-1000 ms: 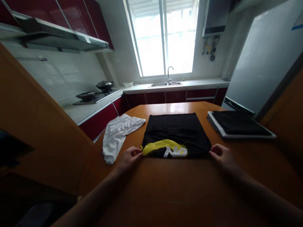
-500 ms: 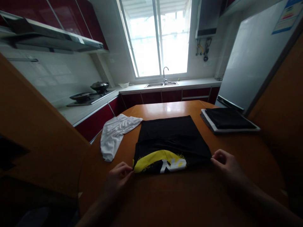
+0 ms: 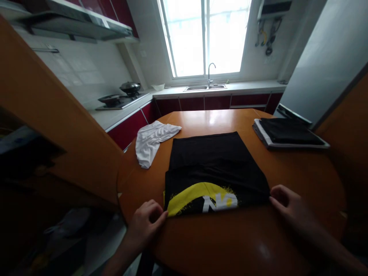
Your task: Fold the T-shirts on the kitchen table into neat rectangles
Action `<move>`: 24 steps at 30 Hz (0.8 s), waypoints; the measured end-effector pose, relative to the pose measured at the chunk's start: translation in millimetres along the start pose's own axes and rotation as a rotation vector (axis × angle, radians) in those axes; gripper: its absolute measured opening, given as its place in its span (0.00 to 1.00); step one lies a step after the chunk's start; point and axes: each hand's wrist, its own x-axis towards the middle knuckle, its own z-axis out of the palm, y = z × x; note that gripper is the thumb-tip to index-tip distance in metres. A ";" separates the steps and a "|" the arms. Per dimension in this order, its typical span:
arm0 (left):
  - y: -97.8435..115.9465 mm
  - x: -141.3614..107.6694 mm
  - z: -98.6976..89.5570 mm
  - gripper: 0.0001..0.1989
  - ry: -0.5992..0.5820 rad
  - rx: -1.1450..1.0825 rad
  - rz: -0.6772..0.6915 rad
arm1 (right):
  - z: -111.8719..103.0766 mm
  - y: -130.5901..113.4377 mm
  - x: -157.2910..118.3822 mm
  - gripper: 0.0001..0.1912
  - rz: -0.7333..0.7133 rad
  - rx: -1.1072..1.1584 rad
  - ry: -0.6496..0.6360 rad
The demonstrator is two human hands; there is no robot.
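A black T-shirt point(image 3: 212, 161) with a yellow and white print lies folded over on the wooden table point(image 3: 230, 237), its folded edge toward me. My left hand point(image 3: 148, 220) pinches the near left corner, beside the yellow part of the print. At the near right corner my right hand point(image 3: 287, 199) pinches the cloth between thumb and forefinger. The shirt is spread fairly flat between both hands, with slight creases across its middle.
A crumpled white garment point(image 3: 152, 142) lies at the table's left. A stack of folded dark and white clothes point(image 3: 290, 132) rests at the right, near the fridge point(image 3: 310, 76). Beyond the table are a sink point(image 3: 205, 87), a stove with pans point(image 3: 120, 100) and a window.
The view has tilted down and shifted left. Both hands still hold the shirt's near corners, and the near part lies a little flatter, with its edge straighter.
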 end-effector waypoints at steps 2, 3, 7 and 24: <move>4.8 2.2 -4.1 0.18 0.041 0.012 0.003 | 2.3 1.1 2.0 0.13 -0.058 -0.092 0.041; 9.3 5.3 -5.9 0.18 0.086 0.008 0.021 | 3.9 -2.0 3.7 0.14 -0.108 -0.135 0.083; 36.8 32.8 0.1 0.18 0.208 0.015 0.219 | 18.5 -36.2 16.0 0.19 -0.378 -0.222 0.159; 25.0 87.9 34.1 0.27 0.012 0.126 0.364 | 38.7 -39.8 85.1 0.24 -0.369 -0.346 0.109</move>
